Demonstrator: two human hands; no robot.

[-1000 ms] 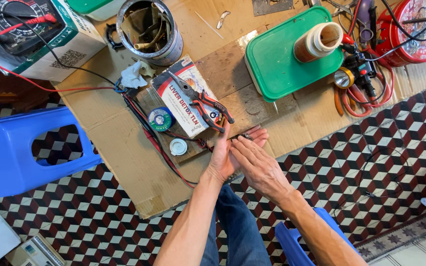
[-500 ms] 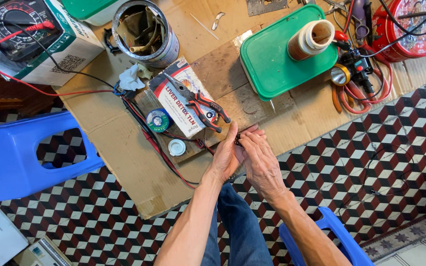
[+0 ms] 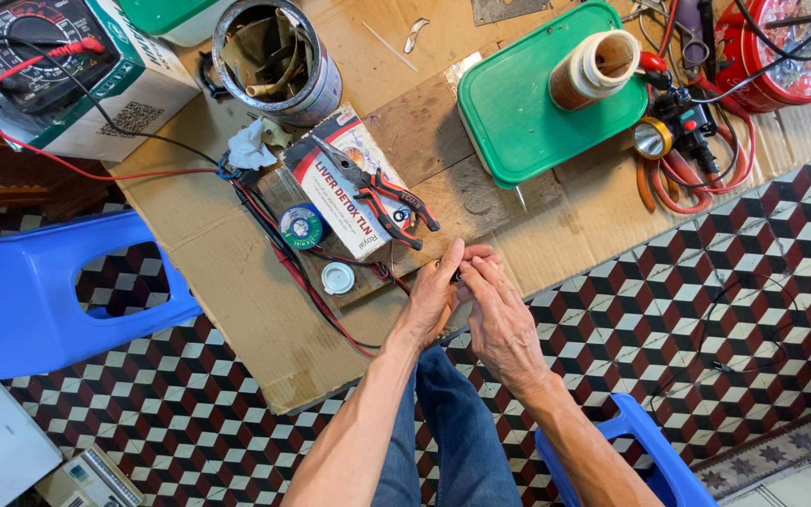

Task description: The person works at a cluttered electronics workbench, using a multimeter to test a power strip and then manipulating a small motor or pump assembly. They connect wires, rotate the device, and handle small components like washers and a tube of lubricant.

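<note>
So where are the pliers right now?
In the head view, the pliers lie on a small box on the cardboard, just up and left of the person's two hands, right of the green solder spool.

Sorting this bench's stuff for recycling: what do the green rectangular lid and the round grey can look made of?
The green rectangular lid looks like moulded plastic: uniform colour, rounded corners, a soft sheen. The round grey can seems to be metal, probably tin: a thin bright rim and dull, stained walls. Both are judged by look alone.
</note>
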